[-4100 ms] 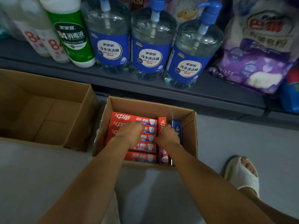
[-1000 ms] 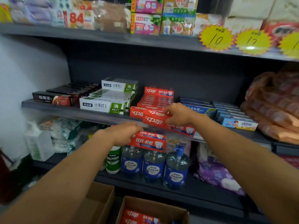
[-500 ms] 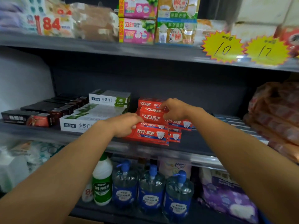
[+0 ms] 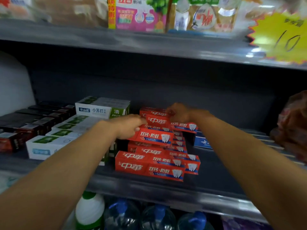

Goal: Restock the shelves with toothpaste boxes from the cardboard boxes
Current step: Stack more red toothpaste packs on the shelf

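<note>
Here we hold red toothpaste boxes over the red stack (image 4: 157,165) at frame centre, long axes left-right: left hand (image 4: 128,126) grasping the nearer box (image 4: 153,136), right hand (image 4: 180,113) the farther one (image 4: 159,120).

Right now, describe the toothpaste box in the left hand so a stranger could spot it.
Find the dark middle shelf and its red toothpaste stack. Above it, the left hand grips a red box: it hangs tilted, while its neighbours lie flat.

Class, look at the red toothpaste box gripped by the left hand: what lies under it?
Under the box in the left hand sit more red toothpaste boxes, stacked on the shelf. How far back the stack runs is hidden.
</note>
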Demonstrator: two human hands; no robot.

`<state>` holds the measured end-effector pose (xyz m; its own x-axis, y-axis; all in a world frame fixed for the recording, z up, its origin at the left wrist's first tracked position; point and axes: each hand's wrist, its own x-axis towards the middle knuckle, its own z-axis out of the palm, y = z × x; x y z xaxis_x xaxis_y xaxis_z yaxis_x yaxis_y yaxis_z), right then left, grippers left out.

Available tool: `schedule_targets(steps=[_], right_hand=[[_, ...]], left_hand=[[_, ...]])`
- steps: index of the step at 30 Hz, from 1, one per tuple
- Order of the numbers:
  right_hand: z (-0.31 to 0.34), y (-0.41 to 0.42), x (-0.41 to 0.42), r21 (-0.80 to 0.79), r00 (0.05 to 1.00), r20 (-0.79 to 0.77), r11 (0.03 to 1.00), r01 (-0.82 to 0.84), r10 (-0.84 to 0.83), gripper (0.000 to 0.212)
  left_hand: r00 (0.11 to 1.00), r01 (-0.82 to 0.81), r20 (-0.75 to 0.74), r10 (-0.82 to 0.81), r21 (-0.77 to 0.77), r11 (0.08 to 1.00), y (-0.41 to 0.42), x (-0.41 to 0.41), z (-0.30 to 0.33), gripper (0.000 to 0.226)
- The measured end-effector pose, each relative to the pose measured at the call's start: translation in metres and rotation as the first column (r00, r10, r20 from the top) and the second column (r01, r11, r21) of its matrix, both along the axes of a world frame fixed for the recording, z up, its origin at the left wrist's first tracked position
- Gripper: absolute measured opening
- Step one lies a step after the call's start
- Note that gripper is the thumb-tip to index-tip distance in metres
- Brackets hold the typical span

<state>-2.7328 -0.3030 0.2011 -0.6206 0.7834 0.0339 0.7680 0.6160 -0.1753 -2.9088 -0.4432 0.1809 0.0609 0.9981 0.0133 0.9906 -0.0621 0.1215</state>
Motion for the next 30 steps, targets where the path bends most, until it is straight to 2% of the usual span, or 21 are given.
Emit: schedule_targets(steps=[4,8,14,26,30], right_hand=[[-0.003,0.020,-0.015,-0.022,1.000,0.014,1.000,-0.002,0.002,0.043],[-0.010,0.038,-0.026,-0.027,0.999,0.032,1.000,-0.015,0.016,0.038],[-0.021,0.055,-0.035,-0.050,0.999,0.041,0.998,-0.026,0.029,0.041],[-0.032,0.075,-0.047,-0.029,0.998,-0.020,0.997,-0.067,0.067,0.032],[-0.036,0.082,-0.051,-0.012,0.998,-0.032,0.998,-0.056,0.055,0.037]], left_hand=[[1.000,-0.019,-0.022,0.019,-0.020,1.000,0.015,-0.015,-0.009,0.040],[0.999,-0.015,-0.042,0.014,-0.030,0.999,0.023,-0.024,-0.013,0.038],[1.000,-0.010,0.004,0.010,-0.029,1.000,0.030,-0.022,-0.013,0.038],[1.000,0.001,0.016,0.000,-0.033,0.999,0.039,-0.023,-0.013,0.039],[1.000,0.011,0.018,-0.010,-0.037,0.999,0.041,-0.025,-0.013,0.040]])
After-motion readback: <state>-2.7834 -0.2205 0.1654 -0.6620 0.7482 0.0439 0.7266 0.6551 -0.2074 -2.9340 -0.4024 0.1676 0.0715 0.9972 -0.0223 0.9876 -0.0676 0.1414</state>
